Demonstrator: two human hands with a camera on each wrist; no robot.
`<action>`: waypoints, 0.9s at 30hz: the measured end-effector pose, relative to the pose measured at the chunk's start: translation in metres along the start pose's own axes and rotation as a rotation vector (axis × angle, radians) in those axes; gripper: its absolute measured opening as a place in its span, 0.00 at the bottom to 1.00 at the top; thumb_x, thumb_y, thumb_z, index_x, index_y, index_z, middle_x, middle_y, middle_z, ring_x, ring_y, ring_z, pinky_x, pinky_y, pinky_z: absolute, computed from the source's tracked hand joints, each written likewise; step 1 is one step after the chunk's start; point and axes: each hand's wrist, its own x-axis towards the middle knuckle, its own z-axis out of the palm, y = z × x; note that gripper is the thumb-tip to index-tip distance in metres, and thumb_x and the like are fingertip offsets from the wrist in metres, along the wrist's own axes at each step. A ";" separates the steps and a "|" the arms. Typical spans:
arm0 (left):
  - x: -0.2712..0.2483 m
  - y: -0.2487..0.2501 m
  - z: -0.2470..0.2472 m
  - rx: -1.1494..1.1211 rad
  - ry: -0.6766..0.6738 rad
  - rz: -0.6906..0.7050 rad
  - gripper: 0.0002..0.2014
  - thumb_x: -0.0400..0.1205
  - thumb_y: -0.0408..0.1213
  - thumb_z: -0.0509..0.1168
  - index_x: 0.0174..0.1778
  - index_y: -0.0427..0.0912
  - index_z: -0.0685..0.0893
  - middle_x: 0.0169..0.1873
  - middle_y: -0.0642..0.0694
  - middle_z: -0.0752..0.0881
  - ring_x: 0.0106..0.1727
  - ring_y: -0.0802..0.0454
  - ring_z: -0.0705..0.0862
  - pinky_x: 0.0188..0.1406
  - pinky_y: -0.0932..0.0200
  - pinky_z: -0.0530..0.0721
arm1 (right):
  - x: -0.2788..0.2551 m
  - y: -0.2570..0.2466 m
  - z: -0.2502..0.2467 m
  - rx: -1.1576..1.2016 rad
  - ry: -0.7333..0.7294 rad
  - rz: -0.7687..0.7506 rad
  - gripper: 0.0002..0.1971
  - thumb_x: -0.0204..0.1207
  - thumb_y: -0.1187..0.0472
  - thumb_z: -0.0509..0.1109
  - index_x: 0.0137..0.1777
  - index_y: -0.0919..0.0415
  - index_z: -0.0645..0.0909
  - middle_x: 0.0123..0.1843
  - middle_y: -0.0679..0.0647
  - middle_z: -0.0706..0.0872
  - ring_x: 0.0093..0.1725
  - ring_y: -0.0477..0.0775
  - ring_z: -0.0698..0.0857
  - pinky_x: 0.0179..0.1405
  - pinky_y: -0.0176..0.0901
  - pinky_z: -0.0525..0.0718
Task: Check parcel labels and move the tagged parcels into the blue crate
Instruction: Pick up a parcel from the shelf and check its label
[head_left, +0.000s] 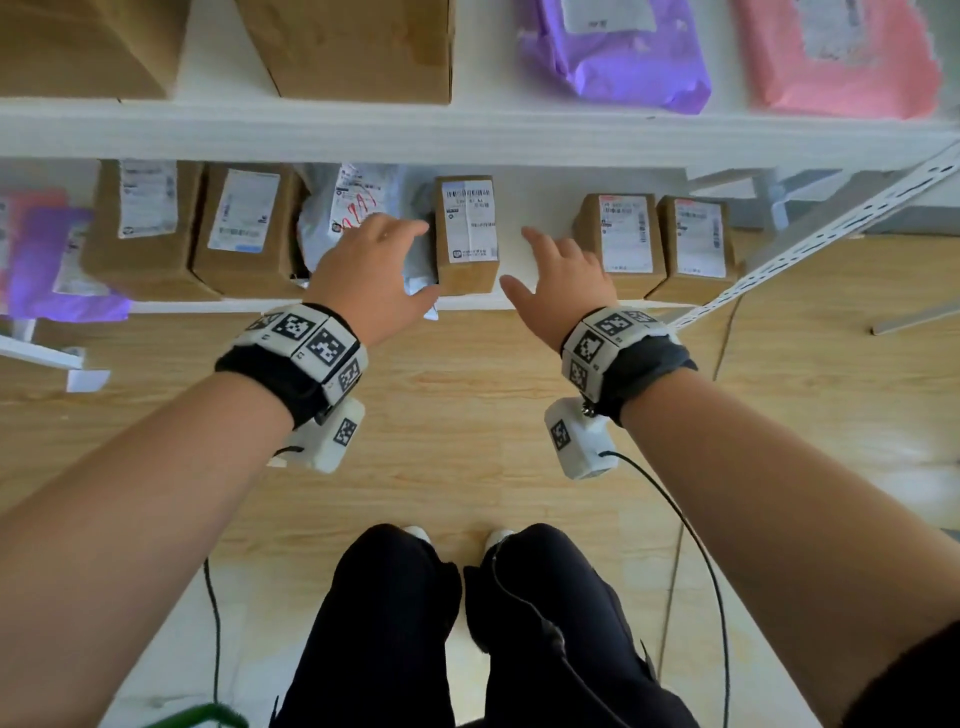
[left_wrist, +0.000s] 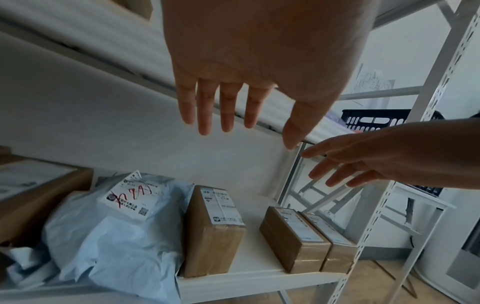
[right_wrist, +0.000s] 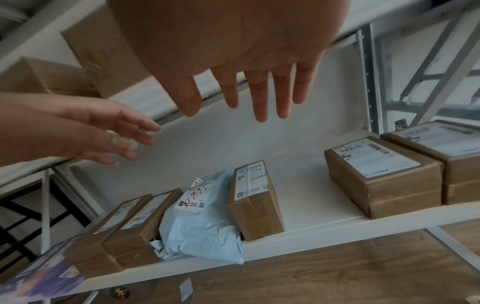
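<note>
Left hand (head_left: 371, 270) and right hand (head_left: 558, 283): both held above the lower shelf (head_left: 524, 249), fingers spread, nothing grasped. Between them a labelled brown parcel (head_left: 467, 234) is stood. A pale blue mailer (left_wrist: 116, 236), its label marked in red, is lodged against its left side.

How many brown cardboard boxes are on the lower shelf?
5: two side by side at the left, one in the middle beside the pale blue mailer bag, two touching at the right end. More may sit beyond the left edge.

red scrawl on grey mailer's label (left_wrist: 129, 198), illegible
</note>
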 end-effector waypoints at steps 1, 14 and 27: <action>0.009 -0.005 0.011 -0.020 0.001 0.004 0.32 0.79 0.51 0.68 0.78 0.47 0.68 0.73 0.42 0.71 0.72 0.40 0.73 0.67 0.43 0.75 | 0.010 0.003 0.010 0.006 0.005 0.009 0.32 0.82 0.41 0.56 0.83 0.48 0.54 0.79 0.56 0.67 0.76 0.63 0.68 0.73 0.60 0.70; 0.135 -0.058 0.131 -0.059 0.181 0.084 0.32 0.80 0.56 0.64 0.79 0.49 0.66 0.73 0.35 0.69 0.72 0.35 0.72 0.71 0.41 0.73 | 0.151 0.039 0.123 0.188 0.166 0.026 0.31 0.82 0.38 0.52 0.82 0.49 0.55 0.77 0.59 0.69 0.74 0.64 0.70 0.70 0.63 0.73; 0.168 -0.068 0.171 -0.421 0.252 0.032 0.33 0.84 0.60 0.55 0.83 0.49 0.59 0.79 0.46 0.70 0.78 0.44 0.70 0.74 0.47 0.68 | 0.189 0.032 0.149 0.711 0.223 0.030 0.26 0.87 0.45 0.48 0.83 0.51 0.55 0.73 0.57 0.77 0.68 0.59 0.78 0.59 0.45 0.76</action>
